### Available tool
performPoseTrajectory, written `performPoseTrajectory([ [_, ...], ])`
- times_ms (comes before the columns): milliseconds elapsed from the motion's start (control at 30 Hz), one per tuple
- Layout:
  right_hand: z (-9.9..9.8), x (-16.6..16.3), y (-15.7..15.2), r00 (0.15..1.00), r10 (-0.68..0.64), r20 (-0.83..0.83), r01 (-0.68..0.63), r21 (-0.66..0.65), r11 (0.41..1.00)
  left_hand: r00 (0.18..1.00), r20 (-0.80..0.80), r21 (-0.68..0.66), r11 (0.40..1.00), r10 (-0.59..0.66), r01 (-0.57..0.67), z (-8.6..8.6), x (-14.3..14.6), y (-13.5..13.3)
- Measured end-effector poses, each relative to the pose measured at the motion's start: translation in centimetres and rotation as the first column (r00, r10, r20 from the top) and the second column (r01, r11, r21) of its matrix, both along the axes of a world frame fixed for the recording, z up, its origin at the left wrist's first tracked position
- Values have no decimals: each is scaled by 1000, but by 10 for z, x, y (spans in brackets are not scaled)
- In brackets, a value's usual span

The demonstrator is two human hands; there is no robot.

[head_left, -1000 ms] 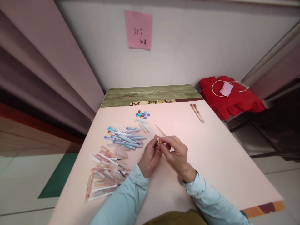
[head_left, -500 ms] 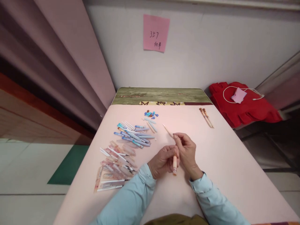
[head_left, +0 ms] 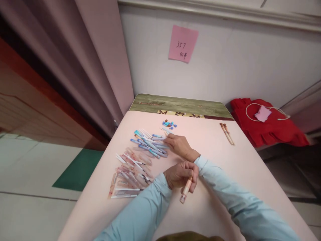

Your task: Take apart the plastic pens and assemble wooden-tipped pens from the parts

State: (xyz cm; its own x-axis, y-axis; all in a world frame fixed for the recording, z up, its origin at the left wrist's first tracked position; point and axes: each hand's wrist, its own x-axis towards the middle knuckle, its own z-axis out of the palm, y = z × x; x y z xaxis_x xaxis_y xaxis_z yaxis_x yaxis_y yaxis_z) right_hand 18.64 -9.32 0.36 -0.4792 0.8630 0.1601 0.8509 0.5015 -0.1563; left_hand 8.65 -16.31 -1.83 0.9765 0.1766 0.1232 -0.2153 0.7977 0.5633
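My left hand (head_left: 180, 174) is closed round a peach pen barrel (head_left: 186, 190), whose end points down toward the pink table cover (head_left: 220, 174). My right hand (head_left: 179, 144) reaches across to the far left and rests at the edge of a pile of blue pen parts (head_left: 148, 143); its fingers are bent and partly hidden, so I cannot see whether anything is in them. A small heap of blue and brown caps (head_left: 169, 124) lies just beyond that hand. Nearer me on the left lies a spread of clear pinkish pen sleeves and thin refills (head_left: 130, 170).
Two assembled peach pens (head_left: 227, 133) lie at the far right of the table. A red cloth (head_left: 268, 125) with a white cable and pink note sits on a seat to the right. A pink paper (head_left: 183, 43) is stuck on the wall. Curtains hang on the left.
My right hand left the pen barrel and reached forward-left to the blue pile. My left hand kept the barrel and lowered it toward me. The view shifted left.
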Motion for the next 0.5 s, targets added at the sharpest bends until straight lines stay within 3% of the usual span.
performPoseTrajectory([
  [133, 1, 1, 12, 972, 143, 184, -147, 5, 989, 1000, -14, -5, 1000, 3, -3, -1, 0, 1],
  [300, 7, 0, 27, 878, 336, 341, -350, -20, 936, 998, -53, -2, 1000, 13, -13, 3, -1, 1],
  [433, 10, -3, 36, 806, 433, 404, -471, -6, 882, 996, -92, 14, 1000, -9, 10, 7, -2, 1],
  [500, 12, -2, 36, 812, 450, 372, -489, 13, 872, 994, -106, 12, 1000, -5, 6, 6, -3, 1],
])
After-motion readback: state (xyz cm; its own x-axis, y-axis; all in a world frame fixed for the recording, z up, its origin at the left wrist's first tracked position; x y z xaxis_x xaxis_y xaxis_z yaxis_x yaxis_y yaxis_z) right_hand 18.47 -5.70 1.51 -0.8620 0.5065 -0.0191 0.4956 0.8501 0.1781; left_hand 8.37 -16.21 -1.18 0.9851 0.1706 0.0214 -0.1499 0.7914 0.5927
